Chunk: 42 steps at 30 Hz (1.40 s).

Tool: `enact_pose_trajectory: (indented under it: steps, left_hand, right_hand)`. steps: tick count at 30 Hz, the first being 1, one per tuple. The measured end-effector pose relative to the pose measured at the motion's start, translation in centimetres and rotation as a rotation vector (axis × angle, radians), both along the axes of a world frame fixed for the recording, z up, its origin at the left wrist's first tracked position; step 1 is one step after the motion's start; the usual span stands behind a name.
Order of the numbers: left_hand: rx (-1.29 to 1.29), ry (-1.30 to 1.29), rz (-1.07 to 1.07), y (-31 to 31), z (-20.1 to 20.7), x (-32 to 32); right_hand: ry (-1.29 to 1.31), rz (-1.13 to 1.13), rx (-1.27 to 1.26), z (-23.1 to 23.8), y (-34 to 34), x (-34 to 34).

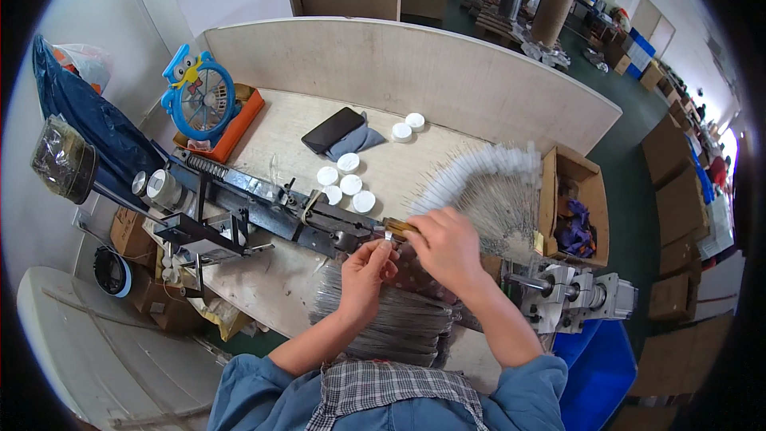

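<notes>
Near the middle of the bench both hands meet at the end of a long metal rail fixture (263,206). My left hand (365,273) is closed in a pinch, its fingertips on a small whitish piece (388,236) too small to name. My right hand (447,246) is wrapped round an amber-yellow block or handle (399,227); whether it is part of a tool or of the fixture I cannot tell. Under my forearms lies a thick bundle of thin grey wires (383,319). Beyond my right hand more thin wires with white ends (487,179) spread out in a fan.
Several round white caps (349,184) lie behind the rail. A black phone (333,129) rests on a grey cloth. A blue fan (203,101) stands by an orange tray (246,116). At right are a cardboard box (550,199), a metal machine (590,297) and a blue bin (602,371).
</notes>
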<state>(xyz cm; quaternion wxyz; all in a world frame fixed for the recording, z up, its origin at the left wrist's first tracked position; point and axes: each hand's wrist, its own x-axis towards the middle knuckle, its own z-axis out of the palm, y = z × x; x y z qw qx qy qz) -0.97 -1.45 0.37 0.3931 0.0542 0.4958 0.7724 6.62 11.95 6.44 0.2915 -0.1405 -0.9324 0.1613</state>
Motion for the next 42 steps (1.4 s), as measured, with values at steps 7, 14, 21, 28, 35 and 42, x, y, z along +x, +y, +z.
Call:
enact_pose_trajectory:
  steps: [7,14,21,28,35,42]
  left_hand:
    - [0.013,-0.088,-0.004,0.0,0.4,-0.2]
    - [-0.021,0.085,-0.129,-0.4,-0.3,-0.9]
    - [0.185,-0.263,0.03,0.8,0.2,-0.1]
    - [0.25,-0.317,0.057,0.8,0.0,0.0]
    - [0.311,-0.212,0.05,0.7,-1.3,0.0]
    - [0.199,-0.228,0.103,1.3,0.1,0.3]
  right_hand:
    - [-0.174,0.035,-0.206,0.5,-0.2,-0.6]
    - [-0.354,-0.042,-0.82,0.2,1.0,-0.9]
    - [-0.101,-0.041,-0.192,0.2,-2.2,-0.7]
    - [0.022,-0.086,0.023,-0.7,-3.0,-0.8]
    - [0.038,-0.037,0.076,-0.8,-2.6,0.3]
    - [0.0,-0.017,0.066,-1.0,-1.5,1.7]
